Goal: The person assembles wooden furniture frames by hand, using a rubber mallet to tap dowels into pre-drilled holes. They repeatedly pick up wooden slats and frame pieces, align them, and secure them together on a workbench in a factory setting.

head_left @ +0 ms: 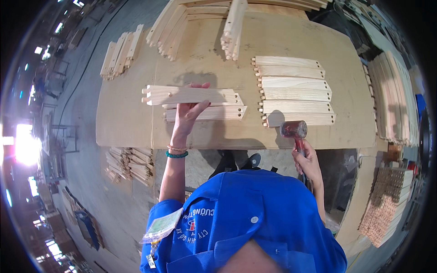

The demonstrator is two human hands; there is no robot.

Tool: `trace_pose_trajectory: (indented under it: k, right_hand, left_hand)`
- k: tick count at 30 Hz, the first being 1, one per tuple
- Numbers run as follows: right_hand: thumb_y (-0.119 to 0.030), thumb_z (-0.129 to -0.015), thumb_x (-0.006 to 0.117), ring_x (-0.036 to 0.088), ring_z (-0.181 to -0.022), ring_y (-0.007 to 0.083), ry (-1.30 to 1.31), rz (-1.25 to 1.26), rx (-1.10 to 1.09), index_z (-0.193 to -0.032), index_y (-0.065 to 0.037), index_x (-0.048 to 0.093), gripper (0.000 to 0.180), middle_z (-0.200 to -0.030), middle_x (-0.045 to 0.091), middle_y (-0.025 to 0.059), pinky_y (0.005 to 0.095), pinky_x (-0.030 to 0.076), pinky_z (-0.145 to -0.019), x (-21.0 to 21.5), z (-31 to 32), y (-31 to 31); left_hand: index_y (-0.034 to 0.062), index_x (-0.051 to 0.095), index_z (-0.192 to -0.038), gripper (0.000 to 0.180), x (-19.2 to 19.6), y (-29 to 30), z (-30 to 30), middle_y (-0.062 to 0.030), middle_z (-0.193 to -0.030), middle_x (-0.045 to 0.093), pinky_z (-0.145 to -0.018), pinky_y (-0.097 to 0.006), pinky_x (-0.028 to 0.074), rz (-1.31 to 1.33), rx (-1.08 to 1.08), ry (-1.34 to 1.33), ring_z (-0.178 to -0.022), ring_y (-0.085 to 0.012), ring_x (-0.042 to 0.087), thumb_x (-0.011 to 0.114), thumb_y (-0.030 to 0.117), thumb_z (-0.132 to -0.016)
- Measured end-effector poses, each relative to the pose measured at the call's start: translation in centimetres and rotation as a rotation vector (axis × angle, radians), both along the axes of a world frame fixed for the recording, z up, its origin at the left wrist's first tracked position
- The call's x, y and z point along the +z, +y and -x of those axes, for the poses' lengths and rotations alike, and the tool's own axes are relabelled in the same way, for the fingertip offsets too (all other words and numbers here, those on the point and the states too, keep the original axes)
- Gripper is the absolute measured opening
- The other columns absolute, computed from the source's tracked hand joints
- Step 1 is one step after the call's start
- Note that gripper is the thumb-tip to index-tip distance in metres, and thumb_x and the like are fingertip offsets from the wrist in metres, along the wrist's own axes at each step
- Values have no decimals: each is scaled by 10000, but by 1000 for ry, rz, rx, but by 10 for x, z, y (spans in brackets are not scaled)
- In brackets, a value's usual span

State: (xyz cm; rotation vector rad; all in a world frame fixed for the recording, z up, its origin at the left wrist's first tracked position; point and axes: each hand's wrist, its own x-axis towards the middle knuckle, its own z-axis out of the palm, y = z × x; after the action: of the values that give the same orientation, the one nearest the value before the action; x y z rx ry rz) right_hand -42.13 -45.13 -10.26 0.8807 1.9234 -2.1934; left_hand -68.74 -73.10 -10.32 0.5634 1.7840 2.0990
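Note:
My left hand (189,111) grips a pale wooden slat (186,94) across its middle, fingers behind and thumb along the front edge. The slat has pegs at its left end and a pointed right end with small dark holes. Just below it, similar slats (214,113) lie on the board-covered table (127,118). My right hand (309,161) is closed round the handle of a mallet (293,130) with a dark red, worn head. The mallet head is near the lower edge of a row of slats (296,93), whose pegs point left.
Long wooden pieces (170,32) and a bundle of narrow ones (233,32) lie at the table's far side. A small group (120,52) sits at the far left corner. Stacked wood (391,98) stands beyond the right edge, another stack (387,204) below it. More pieces (129,164) are at the lower left.

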Motion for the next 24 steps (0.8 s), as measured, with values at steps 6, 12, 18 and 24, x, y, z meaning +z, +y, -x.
trace_pose_trajectory:
  k: [6, 12, 18, 24]
  right_hand:
    - [-76, -876, 580, 388, -403, 35, 7, 51, -45, -950, -84, 502, 108, -609, 451, -37, 212, 297, -359, -13, -21, 7]
    - [-76, -877, 580, 382, -408, 36, -1, 80, -34, -958, -87, 499, 115, -618, 442, -38, 213, 292, -361, -20, -28, 12]
    - [-82, -887, 574, 390, -417, 35, -22, 54, -13, -963, -83, 499, 106, -629, 448, -36, 217, 300, -371, -17, -24, 17]
    - [-100, -892, 579, 394, -425, 33, -5, 28, 32, -990, -76, 510, 122, -636, 450, -38, 219, 304, -377, -20, -23, 21]
  left_hand:
    - [98, 453, -1280, 457, -18, 2, 5, -218, -1393, 453, -976, -398, 494, -11, -52, -117, -1213, -263, 529, 643, 65, -865]
    - [93, 463, -1271, 460, -23, -1, 18, -188, -1366, 487, -955, -377, 505, -80, -135, -186, -1179, -234, 541, 657, 71, -854]
    - [51, 476, -1253, 450, -17, 9, 20, -166, -1258, 572, -896, -334, 529, 44, -52, -175, -1066, -200, 600, 679, 77, -852]
    - [-19, 549, -1167, 374, -9, 31, 21, -113, -1069, 661, -794, -274, 529, 328, -15, 168, -956, -152, 629, 710, 92, -848]
